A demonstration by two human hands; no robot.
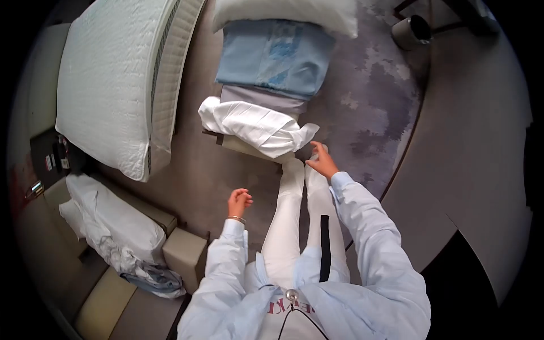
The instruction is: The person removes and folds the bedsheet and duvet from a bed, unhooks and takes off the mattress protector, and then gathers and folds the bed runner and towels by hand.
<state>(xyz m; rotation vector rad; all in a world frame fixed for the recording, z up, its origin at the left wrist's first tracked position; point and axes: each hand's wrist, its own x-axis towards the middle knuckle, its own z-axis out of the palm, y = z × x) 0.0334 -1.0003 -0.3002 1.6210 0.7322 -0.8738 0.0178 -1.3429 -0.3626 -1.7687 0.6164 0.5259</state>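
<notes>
My right hand point(322, 161) is nearest the right end of a bundled white cloth point(255, 126), its fingers apart and nothing in them. The bundle lies on the near end of a low bench point(249, 148). Behind it on the bench are a grey cloth point(263, 98), a folded blue cloth point(275, 56) and a white pillow point(289, 12). My left hand point(239, 203), with a bracelet at its wrist, hangs over the floor away from the bench, its fingers curled in; nothing shows in it.
A bare white mattress point(110, 85) stands at the left. Below it a sofa point(184, 249) holds a white pillow and crumpled bedding point(122, 226). A round bin point(411, 33) is at the upper right, on the patterned carpet point(368, 85)'s far side.
</notes>
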